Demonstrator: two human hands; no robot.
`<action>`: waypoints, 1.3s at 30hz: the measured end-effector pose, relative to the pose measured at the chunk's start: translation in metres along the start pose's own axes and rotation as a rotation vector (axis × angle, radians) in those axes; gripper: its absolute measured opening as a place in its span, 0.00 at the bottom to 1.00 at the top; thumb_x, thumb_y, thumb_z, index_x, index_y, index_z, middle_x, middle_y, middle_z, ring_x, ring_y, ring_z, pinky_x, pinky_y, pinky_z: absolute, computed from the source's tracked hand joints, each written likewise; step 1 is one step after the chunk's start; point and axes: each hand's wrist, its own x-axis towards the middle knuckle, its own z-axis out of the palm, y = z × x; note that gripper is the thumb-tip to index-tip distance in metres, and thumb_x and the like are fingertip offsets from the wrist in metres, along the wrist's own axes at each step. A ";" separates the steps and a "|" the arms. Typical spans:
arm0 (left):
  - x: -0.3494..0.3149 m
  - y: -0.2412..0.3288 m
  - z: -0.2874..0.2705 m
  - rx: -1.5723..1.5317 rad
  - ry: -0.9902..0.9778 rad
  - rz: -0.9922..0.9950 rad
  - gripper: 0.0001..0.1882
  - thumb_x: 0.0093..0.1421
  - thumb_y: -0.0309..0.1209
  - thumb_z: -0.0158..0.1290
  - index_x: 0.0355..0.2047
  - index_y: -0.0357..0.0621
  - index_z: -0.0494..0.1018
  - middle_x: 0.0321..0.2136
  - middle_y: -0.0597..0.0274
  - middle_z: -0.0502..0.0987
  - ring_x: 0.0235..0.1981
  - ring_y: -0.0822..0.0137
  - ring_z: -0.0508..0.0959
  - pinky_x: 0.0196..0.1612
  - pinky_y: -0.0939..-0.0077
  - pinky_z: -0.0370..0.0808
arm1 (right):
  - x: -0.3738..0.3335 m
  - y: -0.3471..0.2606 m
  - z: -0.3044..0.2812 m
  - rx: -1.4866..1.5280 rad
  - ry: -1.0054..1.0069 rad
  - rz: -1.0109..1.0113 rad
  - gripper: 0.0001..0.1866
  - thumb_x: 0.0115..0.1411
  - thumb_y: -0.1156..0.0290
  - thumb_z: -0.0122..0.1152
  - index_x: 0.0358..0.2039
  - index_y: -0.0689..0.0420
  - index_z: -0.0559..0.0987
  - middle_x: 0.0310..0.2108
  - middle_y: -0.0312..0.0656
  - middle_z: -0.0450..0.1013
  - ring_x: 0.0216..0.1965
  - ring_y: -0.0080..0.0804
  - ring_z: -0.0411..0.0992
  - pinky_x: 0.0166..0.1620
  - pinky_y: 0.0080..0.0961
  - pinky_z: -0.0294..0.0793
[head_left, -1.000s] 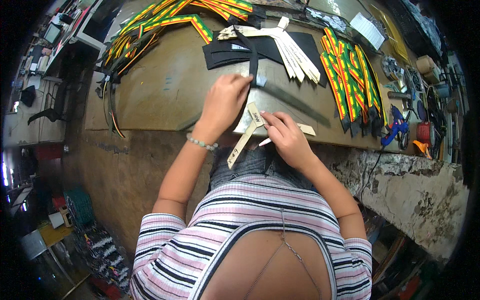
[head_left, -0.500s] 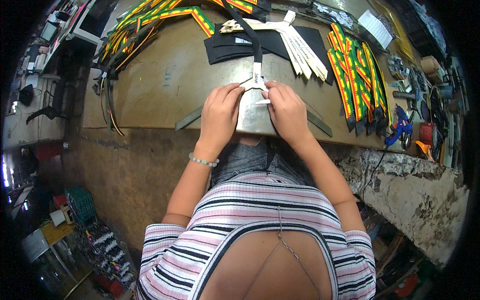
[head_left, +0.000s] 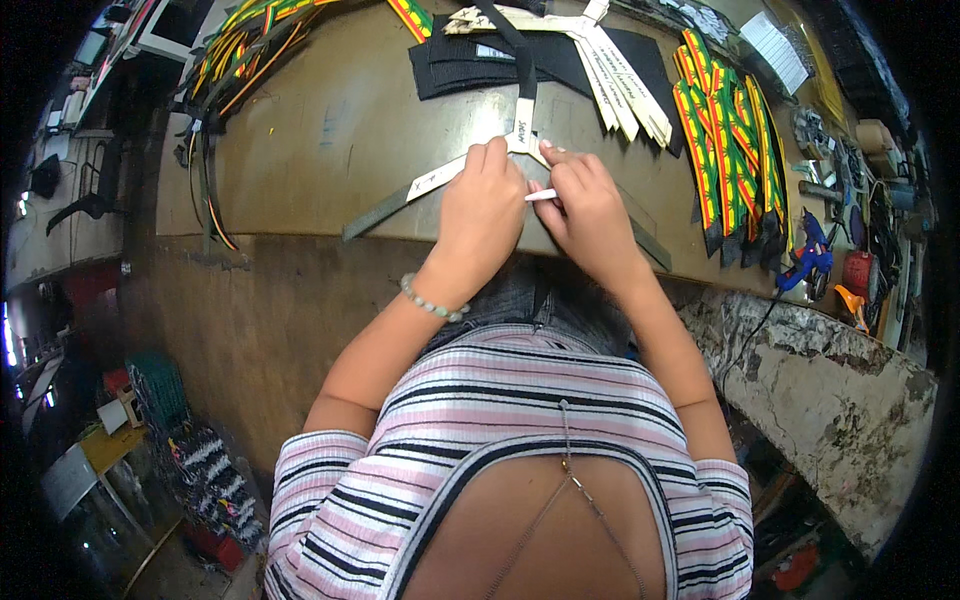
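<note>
A cream Y-shaped template (head_left: 522, 125) with handwriting lies over black straps on the table. Its stem overlaps the black strap (head_left: 525, 70) running to the far side, and its left arm (head_left: 430, 180) overlies another dark strap (head_left: 375, 217). My left hand (head_left: 480, 205) is closed, fingers together at the fork of the template, covering part of it. Close on its right, my right hand (head_left: 585, 205) has its fingers bent around a slim white pen-like stick (head_left: 541, 195), with fingertips by the template's right arm. A dark strap (head_left: 645, 230) emerges right of that hand.
Black sheets (head_left: 455, 75) and more cream templates (head_left: 625, 90) lie at the back. Patterned red-yellow-green straps (head_left: 725, 150) are piled right, others (head_left: 240, 60) left. A blue glue gun (head_left: 810, 255) sits at the right edge. The table's front edge (head_left: 330, 237) runs before me.
My left hand has moved right, closer to the right hand, uncovering the template's left arm. The table and things on it sit slightly higher in view. The white stick stays in my right hand.
</note>
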 end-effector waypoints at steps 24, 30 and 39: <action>0.017 0.059 0.016 0.332 -0.141 -0.106 0.59 0.47 0.71 0.56 0.52 0.15 0.66 0.52 0.42 0.67 0.36 0.49 0.73 0.42 0.56 0.77 | -0.060 -0.011 -0.047 -0.102 0.217 0.466 0.05 0.59 0.76 0.62 0.36 0.61 0.79 0.31 0.47 0.72 0.34 0.48 0.72 0.38 0.41 0.71; 0.020 0.061 0.019 0.384 -0.227 -0.139 0.60 0.46 0.73 0.54 0.52 0.18 0.69 0.54 0.41 0.66 0.39 0.46 0.72 0.45 0.53 0.76 | -0.061 -0.019 -0.049 -0.217 0.115 0.367 0.04 0.60 0.77 0.59 0.36 0.61 0.79 0.31 0.48 0.71 0.35 0.50 0.72 0.39 0.41 0.73; 0.025 0.057 0.021 0.332 -0.324 -0.191 0.59 0.41 0.77 0.53 0.53 0.31 0.73 0.61 0.43 0.64 0.45 0.38 0.72 0.47 0.45 0.76 | -0.010 0.007 -0.074 0.062 0.280 0.448 0.07 0.62 0.74 0.63 0.39 0.61 0.82 0.33 0.47 0.78 0.33 0.38 0.78 0.38 0.28 0.76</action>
